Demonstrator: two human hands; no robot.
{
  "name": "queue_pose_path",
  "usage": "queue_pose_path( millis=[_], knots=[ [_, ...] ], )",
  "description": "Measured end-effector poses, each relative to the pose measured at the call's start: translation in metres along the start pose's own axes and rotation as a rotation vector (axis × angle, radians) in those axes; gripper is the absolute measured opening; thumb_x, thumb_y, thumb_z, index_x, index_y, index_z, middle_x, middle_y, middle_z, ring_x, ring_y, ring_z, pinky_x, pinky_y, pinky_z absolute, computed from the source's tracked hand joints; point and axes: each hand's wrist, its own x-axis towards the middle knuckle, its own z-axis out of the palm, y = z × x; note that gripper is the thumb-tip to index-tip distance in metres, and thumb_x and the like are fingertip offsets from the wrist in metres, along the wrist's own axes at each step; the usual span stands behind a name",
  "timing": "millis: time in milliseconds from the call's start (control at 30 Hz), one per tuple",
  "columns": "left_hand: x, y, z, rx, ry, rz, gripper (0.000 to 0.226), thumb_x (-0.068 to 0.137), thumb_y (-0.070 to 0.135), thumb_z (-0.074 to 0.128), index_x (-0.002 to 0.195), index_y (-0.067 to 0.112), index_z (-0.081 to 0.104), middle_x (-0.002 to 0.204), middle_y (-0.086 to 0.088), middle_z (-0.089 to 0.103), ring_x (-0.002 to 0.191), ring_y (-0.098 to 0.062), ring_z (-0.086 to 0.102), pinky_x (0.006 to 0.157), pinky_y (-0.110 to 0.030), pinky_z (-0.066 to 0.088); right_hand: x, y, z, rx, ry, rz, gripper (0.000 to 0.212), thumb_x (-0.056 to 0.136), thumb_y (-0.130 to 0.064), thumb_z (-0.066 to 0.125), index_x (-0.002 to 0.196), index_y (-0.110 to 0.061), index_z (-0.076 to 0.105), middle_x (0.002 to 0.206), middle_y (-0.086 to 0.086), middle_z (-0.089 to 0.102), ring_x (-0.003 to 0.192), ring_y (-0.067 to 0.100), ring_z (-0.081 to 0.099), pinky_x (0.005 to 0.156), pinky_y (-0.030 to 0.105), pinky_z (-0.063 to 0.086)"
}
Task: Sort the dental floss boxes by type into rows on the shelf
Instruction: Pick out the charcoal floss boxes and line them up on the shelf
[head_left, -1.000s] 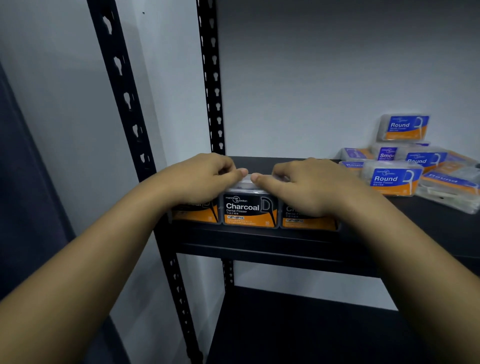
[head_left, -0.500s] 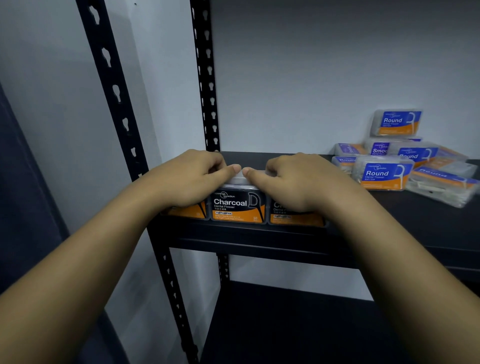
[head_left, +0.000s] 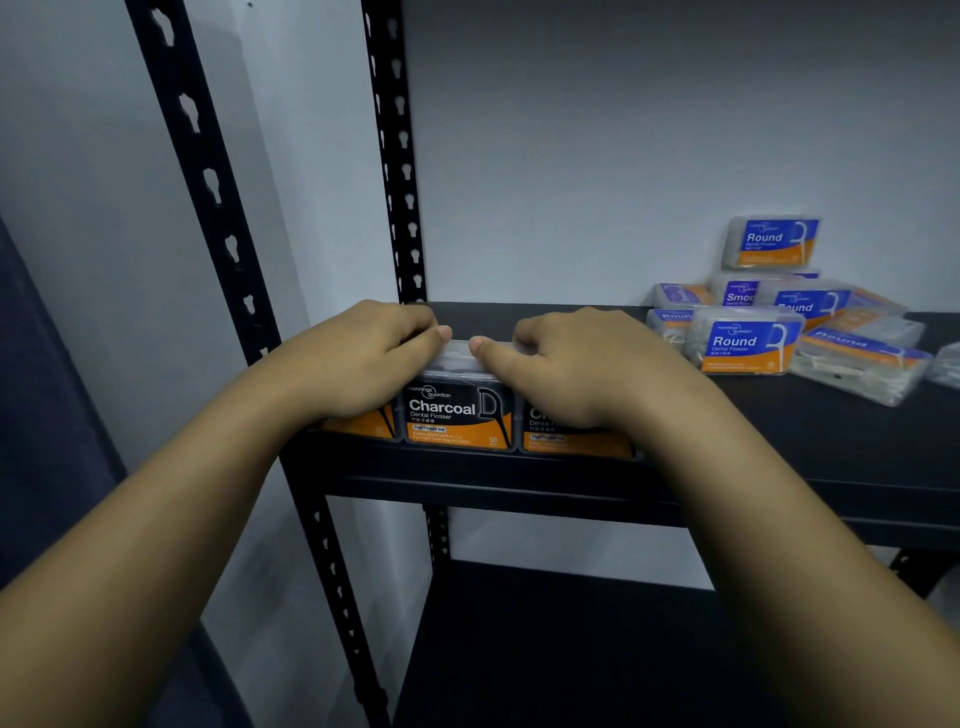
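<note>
On the shelf (head_left: 779, 447), three Charcoal boxes (head_left: 457, 415) line the front-left edge. The left hand (head_left: 363, 358) and right hand (head_left: 566, 364) curl over the outer boxes. Squeeze inward evenly, fronts flush, before fetching from the blue pile (head_left: 748, 343) at right.

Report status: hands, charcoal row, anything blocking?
Left hand and right hand rest curled on the Charcoal flosser boxes at the shelf front. Round and Smooth boxes piled unsorted at right. Nothing blocking.
</note>
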Motion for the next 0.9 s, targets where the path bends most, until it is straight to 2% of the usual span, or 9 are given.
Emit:
queue_pose_path(
  millis=[167, 467, 700, 900],
  knots=[
    [0.0010, -0.0017, 0.0026, 0.008, 0.013, 0.005, 0.036, 0.107, 0.042, 0.037, 0.091, 0.019, 0.061, 0.080, 0.003, 0.062, 0.073, -0.010, 0.058, 0.061, -0.031, 0.038, -0.0006, 0.0004, -0.0010, 0.015, -0.008, 0.006, 0.057, 0.093, -0.076, 0.023, 0.078, -0.029, 0.052, 0.102, 0.002, 0.069, 0.099, 0.027, 0.062, 0.080, 0.041, 0.050],
    [0.0002, 0.0001, 0.0015, 0.036, 0.014, 0.012, 0.040, 0.107, 0.039, 0.034, 0.094, 0.013, 0.061, 0.086, -0.004, 0.065, 0.079, -0.018, 0.060, 0.071, -0.038, 0.046, 0.0009, 0.0006, 0.0003, 0.030, -0.017, 0.024, 0.061, 0.092, -0.077, 0.024, 0.085, -0.028, 0.059, 0.103, 0.001, 0.070, 0.100, 0.026, 0.061, 0.084, 0.042, 0.051],
    [0.0010, -0.0001, 0.0034, 0.049, 0.016, -0.010, 0.042, 0.108, 0.039, 0.032, 0.093, 0.012, 0.060, 0.085, -0.004, 0.063, 0.078, -0.018, 0.060, 0.064, -0.033, 0.043, 0.0009, -0.0001, -0.0004, 0.033, -0.019, 0.025, 0.061, 0.093, -0.076, 0.025, 0.090, -0.028, 0.063, 0.107, 0.001, 0.070, 0.104, 0.026, 0.062, 0.088, 0.043, 0.051],
    [-0.0001, 0.0022, 0.0056, 0.040, 0.055, -0.022, 0.042, 0.108, 0.039, 0.032, 0.088, 0.014, 0.059, 0.080, -0.001, 0.060, 0.073, -0.015, 0.056, 0.059, -0.031, 0.036, -0.0008, -0.0013, -0.0024, 0.037, -0.038, 0.026, 0.058, 0.094, -0.074, 0.025, 0.091, -0.029, 0.062, 0.105, 0.001, 0.070, 0.103, 0.025, 0.061, 0.085, 0.041, 0.049]
  ],
)
